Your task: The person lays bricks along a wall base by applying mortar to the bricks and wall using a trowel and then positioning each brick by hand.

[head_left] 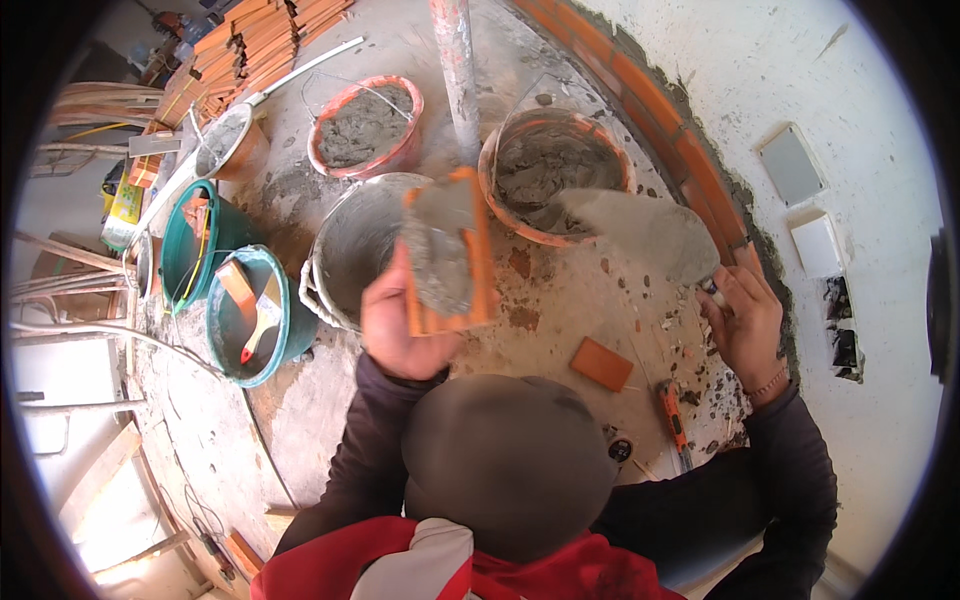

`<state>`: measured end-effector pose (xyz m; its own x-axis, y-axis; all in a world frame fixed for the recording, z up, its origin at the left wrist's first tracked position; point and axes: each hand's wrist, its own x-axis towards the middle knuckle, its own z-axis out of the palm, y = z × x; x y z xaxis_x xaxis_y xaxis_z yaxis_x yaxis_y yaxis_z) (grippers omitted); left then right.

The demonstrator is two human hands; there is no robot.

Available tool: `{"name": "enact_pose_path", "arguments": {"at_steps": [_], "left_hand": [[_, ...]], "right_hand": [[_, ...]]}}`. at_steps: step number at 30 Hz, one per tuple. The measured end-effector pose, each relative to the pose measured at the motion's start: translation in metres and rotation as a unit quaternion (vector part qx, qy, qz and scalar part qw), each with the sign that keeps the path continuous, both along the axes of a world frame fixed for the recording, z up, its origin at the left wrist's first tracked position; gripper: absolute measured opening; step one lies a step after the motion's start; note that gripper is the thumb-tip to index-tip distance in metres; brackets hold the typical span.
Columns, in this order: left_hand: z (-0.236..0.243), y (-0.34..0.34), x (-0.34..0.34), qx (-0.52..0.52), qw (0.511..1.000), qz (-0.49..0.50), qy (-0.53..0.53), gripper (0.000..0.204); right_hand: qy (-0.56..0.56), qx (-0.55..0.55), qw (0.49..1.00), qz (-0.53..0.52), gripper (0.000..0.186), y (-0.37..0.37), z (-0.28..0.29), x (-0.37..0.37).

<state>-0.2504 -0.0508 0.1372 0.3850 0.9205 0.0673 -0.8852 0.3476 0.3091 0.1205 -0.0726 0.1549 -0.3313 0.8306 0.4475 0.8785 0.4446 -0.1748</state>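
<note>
My left hand (392,322) grips an orange brick (478,250) with grey mortar (440,240) spread on its upper face, held in front of a white bucket (350,225). My right hand (740,320) is closed on the handle of a trowel (660,230), whose mortar-coated blade is slightly blurred and reaches over the rim of an orange bucket of mortar (540,165). A loose flat brick (600,363) lies on the floor between my hands, with an orange utility knife (675,420) near my right forearm.
A low brick course (700,170) runs along the white wall at right. Behind are another mortar bucket (365,130), an upright pole (455,70), a brick stack (250,45) and a white pipe (305,65). Teal buckets (300,330) with brushes stand left, near wooden poles (70,260).
</note>
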Motion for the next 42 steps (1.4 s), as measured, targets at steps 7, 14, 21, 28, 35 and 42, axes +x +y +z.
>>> {"name": "enact_pose_path", "arguments": {"at_steps": [7,14,21,28,35,42], "left_hand": [[0.008,-0.023,-0.045,-0.043,0.987,0.152,0.043,0.044],[-0.017,-0.019,-0.059,-0.086,0.967,0.23,0.069,0.042],[-0.026,0.005,-0.054,-0.037,0.978,0.193,0.062,0.045],[-0.022,0.015,-0.059,-0.059,0.983,0.172,0.01,0.051],[-0.007,0.012,-0.074,-0.072,0.981,0.181,0.016,0.056],[0.012,-0.046,-0.153,-0.033,0.934,0.352,-0.045,0.053]], "right_hand": [[0.013,-0.128,0.991,-0.041,0.025,0.027,-0.002,0.013],[-0.105,-0.19,0.974,-0.068,0.025,0.082,0.01,-0.033],[0.066,-0.35,0.933,-0.047,0.02,0.096,0.012,-0.024],[0.04,-0.333,0.941,-0.034,0.017,0.089,0.012,-0.016],[0.202,-0.465,0.857,-0.097,0.016,0.064,0.045,-0.048],[0.206,-0.476,0.845,0.131,0.012,0.136,0.076,-0.242]]}}
